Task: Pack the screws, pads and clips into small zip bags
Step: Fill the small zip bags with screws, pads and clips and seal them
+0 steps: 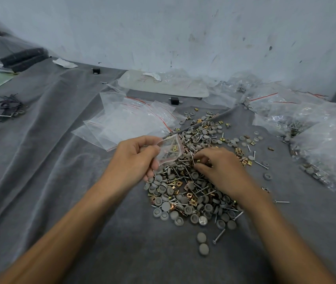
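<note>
Zip bag (168, 151), small: pinched at its 9 o'clock edge by left hand (134, 158). Right hand (221, 168) at bag's 4 o'clock, fingertips curled into pile of screws, pads and clips (185, 193); grasp indiscernible.

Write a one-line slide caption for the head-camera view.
Left hand holds a zip bag; right hand reaches into the pile of screws, pads and clips.

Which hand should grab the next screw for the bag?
The right hand: its fingers are down in the pile of screws, pads and clips. The left hand is occupied, gripping the small zip bag.
</note>
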`<state>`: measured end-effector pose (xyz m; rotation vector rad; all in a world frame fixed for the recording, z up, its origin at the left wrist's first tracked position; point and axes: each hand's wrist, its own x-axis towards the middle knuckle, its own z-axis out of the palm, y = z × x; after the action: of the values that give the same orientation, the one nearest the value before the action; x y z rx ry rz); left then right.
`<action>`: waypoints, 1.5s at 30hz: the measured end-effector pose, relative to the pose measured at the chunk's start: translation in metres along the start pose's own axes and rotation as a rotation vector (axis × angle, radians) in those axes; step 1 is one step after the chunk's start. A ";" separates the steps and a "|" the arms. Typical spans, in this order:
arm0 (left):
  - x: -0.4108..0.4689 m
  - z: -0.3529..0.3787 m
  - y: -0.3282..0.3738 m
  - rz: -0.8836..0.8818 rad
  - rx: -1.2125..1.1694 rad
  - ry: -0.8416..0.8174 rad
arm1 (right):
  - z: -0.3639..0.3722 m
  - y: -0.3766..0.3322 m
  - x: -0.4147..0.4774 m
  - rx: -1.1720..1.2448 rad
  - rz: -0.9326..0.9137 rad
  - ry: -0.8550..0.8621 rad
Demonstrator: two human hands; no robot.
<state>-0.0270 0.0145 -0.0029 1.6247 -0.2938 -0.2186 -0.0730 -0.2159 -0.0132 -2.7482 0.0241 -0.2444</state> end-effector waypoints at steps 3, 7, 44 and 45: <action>-0.001 0.000 0.000 0.006 0.001 -0.008 | -0.008 0.001 -0.005 0.131 0.013 0.076; -0.002 0.001 0.001 0.015 0.012 -0.016 | -0.022 -0.006 -0.013 0.341 0.004 0.265; -0.006 0.004 0.008 0.010 0.023 -0.014 | -0.008 -0.042 -0.033 -0.285 -0.050 -0.436; -0.006 0.004 0.008 0.012 0.026 -0.013 | -0.008 -0.043 -0.033 -0.280 -0.049 -0.437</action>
<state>-0.0343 0.0122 0.0045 1.6469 -0.3171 -0.2167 -0.1080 -0.1777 0.0044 -3.0186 -0.1354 0.3773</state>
